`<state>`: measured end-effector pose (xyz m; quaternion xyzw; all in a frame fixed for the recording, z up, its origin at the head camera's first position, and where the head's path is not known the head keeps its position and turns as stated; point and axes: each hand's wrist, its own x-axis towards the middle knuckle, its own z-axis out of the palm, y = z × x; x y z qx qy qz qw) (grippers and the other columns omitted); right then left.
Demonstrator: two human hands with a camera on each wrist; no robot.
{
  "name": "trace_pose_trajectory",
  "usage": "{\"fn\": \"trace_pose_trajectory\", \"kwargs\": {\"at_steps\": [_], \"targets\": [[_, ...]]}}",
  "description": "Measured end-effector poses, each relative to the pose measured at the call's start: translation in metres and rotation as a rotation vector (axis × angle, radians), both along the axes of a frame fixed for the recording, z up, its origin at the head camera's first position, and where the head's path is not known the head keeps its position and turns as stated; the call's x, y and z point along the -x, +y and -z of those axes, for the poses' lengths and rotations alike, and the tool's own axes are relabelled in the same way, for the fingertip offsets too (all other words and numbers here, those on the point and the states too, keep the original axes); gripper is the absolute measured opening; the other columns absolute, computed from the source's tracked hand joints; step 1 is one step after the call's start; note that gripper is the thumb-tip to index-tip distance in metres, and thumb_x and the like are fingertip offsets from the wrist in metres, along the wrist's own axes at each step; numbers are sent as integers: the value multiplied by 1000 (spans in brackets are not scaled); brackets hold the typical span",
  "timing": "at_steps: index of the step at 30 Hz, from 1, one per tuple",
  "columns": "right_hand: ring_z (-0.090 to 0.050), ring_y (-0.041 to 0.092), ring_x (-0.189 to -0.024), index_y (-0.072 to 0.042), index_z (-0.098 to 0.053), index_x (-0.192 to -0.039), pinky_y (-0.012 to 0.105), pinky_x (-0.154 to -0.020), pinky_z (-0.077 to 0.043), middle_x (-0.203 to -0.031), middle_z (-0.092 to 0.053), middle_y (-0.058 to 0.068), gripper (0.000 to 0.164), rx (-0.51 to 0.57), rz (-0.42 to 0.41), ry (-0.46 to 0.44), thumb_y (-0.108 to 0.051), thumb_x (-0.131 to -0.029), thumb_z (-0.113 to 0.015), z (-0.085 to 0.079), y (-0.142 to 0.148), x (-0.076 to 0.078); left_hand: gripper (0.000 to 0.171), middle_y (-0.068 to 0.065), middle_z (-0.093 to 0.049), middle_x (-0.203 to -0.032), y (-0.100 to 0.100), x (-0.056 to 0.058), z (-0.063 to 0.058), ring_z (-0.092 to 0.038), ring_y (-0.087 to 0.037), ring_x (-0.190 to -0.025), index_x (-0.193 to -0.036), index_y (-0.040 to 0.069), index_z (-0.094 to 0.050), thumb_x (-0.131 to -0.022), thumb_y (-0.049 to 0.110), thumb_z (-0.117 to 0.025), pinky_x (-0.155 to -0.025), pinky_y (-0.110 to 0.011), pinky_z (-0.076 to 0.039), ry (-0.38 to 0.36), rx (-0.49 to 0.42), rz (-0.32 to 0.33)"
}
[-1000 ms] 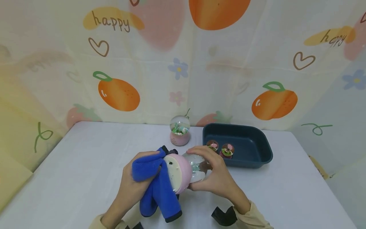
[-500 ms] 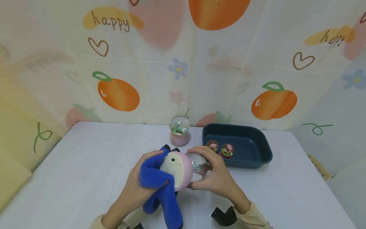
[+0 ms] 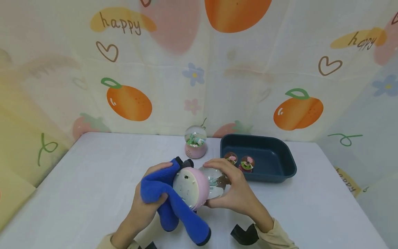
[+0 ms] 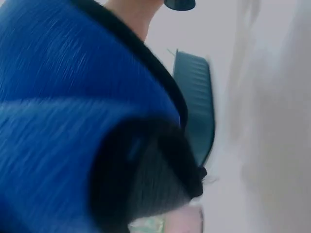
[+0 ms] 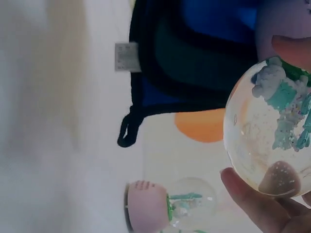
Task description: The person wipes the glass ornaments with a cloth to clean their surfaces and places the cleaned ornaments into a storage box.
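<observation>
A snow globe with a pink base (image 3: 203,186) lies tipped on its side between my hands, its pale underside facing left. My right hand (image 3: 237,192) grips the clear dome (image 5: 262,131), where small teal and white figures show inside. In my left hand (image 3: 141,209) is a bunched blue cloth (image 3: 174,193) with dark edging, held against the base; its folds hide part of that hand's fingers. Close up, the blue cloth (image 4: 63,73) fills much of the left wrist view. Behind them a second snow globe (image 3: 195,143), also pink-based, stands upright on the table.
A dark teal tray (image 3: 273,155) stands at the back right, with two small globes (image 3: 247,163) at its left end. The white table (image 3: 102,166) ends at a fruit-printed curtain (image 3: 236,76). Black straps (image 3: 244,235) sit near my wrists.
The cloth has shifted and refolded in my left hand, its lower end swinging right. The held globe stays almost in place, and my right hand keeps its grip.
</observation>
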<state>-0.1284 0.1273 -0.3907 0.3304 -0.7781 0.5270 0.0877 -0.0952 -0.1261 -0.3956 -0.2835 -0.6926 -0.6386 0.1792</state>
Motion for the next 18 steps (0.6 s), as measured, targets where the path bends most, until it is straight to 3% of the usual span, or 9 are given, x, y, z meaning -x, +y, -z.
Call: {"fn": "trace_pose_trajectory", "kwargs": {"at_steps": [2,4,8,11,18], "targets": [[-55,14,-108,-17,-60,-130,26,-64,-57,-129,-59,5,78,-1,-3,-6,-8,-60,-93,0,-1,0,60,0,-51,-146,-1,0,1,-45,-9,-137,-144,0,-43,-89,6,-68,-110,-18,-35,-19,45,60],[-56,16,-108,-17,-60,-130,27,-66,-57,-129,-60,4,77,-11,-2,-2,-10,-61,-93,1,-2,-1,73,-2,-47,-149,0,-1,2,-42,-8,-139,-148,3,-38,-85,8,-75,-111,-18,-34,-38,108,75],[-57,16,-112,-20,-60,-131,28,-74,-58,-130,-59,2,78,-48,-7,12,-11,-60,-93,1,-5,-3,88,-3,-49,-146,4,-3,-1,-47,-6,-134,-146,11,-40,-70,-2,-83,-107,-20,-38,-76,199,-3],[-56,15,-116,-21,-60,-131,31,-80,-59,-131,-59,-1,80,-69,-6,21,-10,-59,-93,1,-6,-4,80,-4,-53,-142,6,-4,-1,-49,-7,-132,-139,10,-48,-68,-3,-84,-106,-21,-40,-43,206,-48],[-57,18,-116,-20,-60,-131,30,-78,-59,-133,-58,0,82,-36,-29,12,-8,-57,-93,2,-5,-3,54,4,-62,-133,5,-1,0,-58,-8,-126,-118,0,-63,-70,-24,-70,-105,-21,-44,126,70,-106]]}}
